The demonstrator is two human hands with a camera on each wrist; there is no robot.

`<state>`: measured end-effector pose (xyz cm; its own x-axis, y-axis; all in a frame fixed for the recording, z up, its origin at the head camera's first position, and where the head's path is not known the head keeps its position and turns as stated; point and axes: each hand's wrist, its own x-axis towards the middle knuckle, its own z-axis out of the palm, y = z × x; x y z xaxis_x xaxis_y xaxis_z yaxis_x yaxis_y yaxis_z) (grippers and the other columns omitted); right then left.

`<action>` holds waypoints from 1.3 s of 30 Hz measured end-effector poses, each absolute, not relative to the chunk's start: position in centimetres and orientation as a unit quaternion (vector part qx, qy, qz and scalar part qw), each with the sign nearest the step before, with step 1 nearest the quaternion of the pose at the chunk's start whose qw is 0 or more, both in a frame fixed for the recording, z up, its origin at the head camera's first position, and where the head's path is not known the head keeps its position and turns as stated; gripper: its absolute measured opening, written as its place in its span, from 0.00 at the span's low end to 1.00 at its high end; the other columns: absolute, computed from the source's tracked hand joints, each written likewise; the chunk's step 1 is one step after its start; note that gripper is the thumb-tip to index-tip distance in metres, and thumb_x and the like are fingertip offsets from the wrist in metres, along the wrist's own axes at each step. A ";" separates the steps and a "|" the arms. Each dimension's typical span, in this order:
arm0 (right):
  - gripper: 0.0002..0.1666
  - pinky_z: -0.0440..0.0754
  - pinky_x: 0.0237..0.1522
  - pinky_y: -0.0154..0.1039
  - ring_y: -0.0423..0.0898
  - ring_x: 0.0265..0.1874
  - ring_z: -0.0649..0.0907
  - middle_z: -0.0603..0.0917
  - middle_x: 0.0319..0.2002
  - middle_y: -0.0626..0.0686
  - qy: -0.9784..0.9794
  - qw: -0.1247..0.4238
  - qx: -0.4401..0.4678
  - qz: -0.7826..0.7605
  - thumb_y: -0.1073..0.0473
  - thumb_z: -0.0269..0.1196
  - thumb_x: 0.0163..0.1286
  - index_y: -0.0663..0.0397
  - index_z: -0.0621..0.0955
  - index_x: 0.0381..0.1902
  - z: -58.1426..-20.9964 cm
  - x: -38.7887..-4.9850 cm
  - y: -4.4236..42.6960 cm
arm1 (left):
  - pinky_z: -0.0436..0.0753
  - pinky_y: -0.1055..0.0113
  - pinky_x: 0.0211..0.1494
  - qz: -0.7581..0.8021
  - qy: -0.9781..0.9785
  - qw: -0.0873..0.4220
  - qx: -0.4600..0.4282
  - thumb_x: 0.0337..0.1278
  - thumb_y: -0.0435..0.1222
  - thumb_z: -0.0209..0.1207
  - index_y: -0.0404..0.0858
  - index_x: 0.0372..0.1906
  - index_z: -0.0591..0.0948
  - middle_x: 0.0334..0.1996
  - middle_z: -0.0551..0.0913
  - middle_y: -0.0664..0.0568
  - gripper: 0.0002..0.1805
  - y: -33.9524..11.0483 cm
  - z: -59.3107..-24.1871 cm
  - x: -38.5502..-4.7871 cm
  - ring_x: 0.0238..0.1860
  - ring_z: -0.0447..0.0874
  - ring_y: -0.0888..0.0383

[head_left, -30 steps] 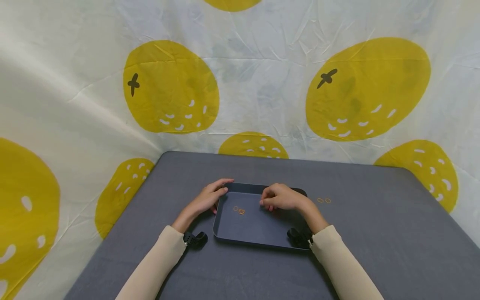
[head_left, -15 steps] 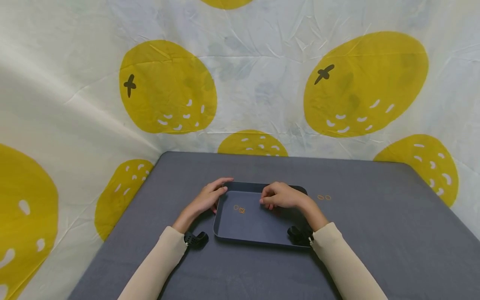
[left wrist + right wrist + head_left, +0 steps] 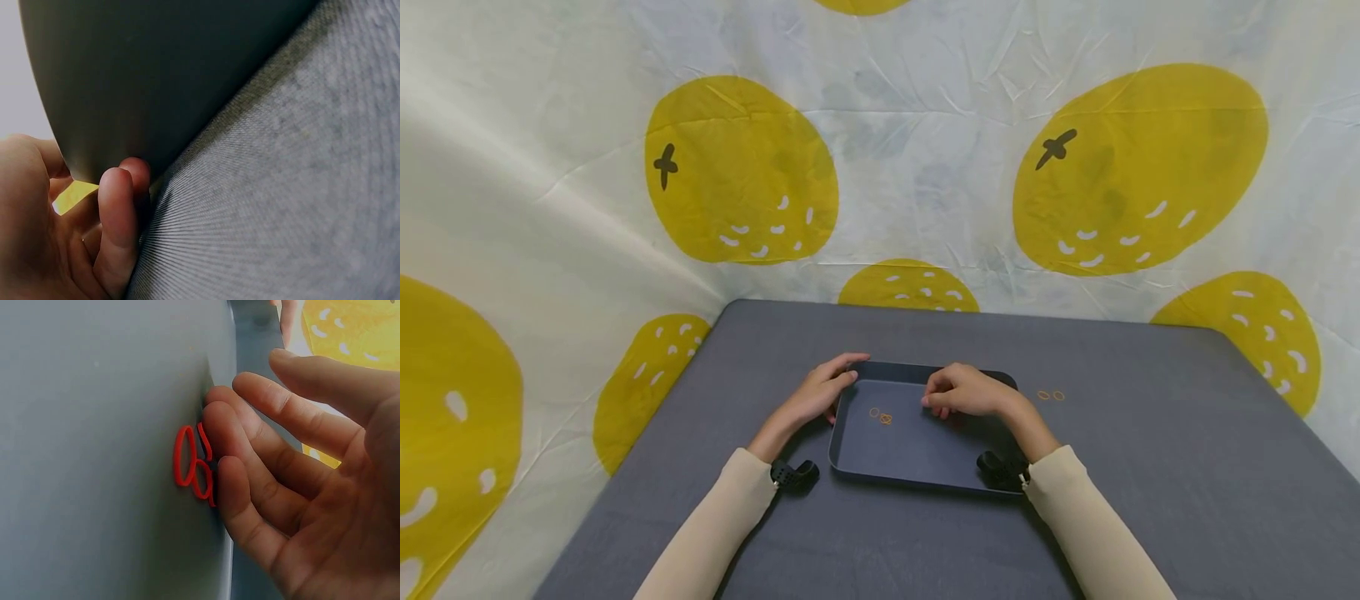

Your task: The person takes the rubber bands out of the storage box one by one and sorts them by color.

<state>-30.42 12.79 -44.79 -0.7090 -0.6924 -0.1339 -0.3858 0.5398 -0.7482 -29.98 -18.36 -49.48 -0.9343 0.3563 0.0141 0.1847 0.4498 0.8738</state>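
A dark grey rectangular tray (image 3: 910, 454) lies on the cloth. My left hand (image 3: 816, 396) holds its far left corner, thumb at the rim and curled fingers against the outer wall in the left wrist view. My right hand (image 3: 964, 392) is over the tray's far right part, fingers loosely bent, tips close to the tray floor. Beside those tips the right wrist view shows several red rubber bands (image 3: 184, 456), partly hidden by the fingers; nothing shows between thumb and index finger. Several small orange rubber bands (image 3: 886, 419) lie in the tray's left half.
Two more orange rubber bands (image 3: 1051, 396) lie outside the tray, on the grey cloth (image 3: 1150, 450) to its right. The tray's raised rim runs all round. A white curtain (image 3: 917, 183) with yellow fruit prints hangs behind and to the left of the table.
Both hands keep their places on and over the tray. The bands stay where they were; only the head view shifts slightly.
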 end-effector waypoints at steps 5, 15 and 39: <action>0.11 0.85 0.34 0.43 0.47 0.30 0.85 0.88 0.32 0.56 0.850 0.213 -0.319 -0.362 0.57 0.62 0.77 0.58 0.87 0.41 -44.8 -30.5 12.8 | 0.83 0.58 0.18 0.498 0.848 0.088 0.159 0.82 0.43 0.47 0.58 0.76 0.71 0.47 0.79 0.41 0.23 -18.3 -49.4 -30.0 0.13 0.76 0.54; 0.09 0.86 0.31 0.44 0.50 0.29 0.85 0.88 0.31 0.56 0.855 0.209 -0.321 -0.351 0.60 0.64 0.75 0.59 0.88 0.40 -44.5 -30.2 12.6 | 0.82 0.59 0.17 0.502 0.848 0.081 0.151 0.82 0.43 0.48 0.59 0.74 0.73 0.48 0.80 0.42 0.23 -18.2 -49.6 -30.0 0.12 0.75 0.56; 0.07 0.84 0.27 0.39 0.51 0.25 0.86 0.90 0.31 0.56 0.855 0.190 -0.340 -0.342 0.63 0.67 0.70 0.59 0.89 0.41 -44.3 -30.2 12.2 | 0.83 0.57 0.18 0.500 0.849 0.086 0.148 0.82 0.45 0.48 0.61 0.74 0.72 0.52 0.81 0.42 0.23 -18.3 -49.5 -29.9 0.12 0.75 0.55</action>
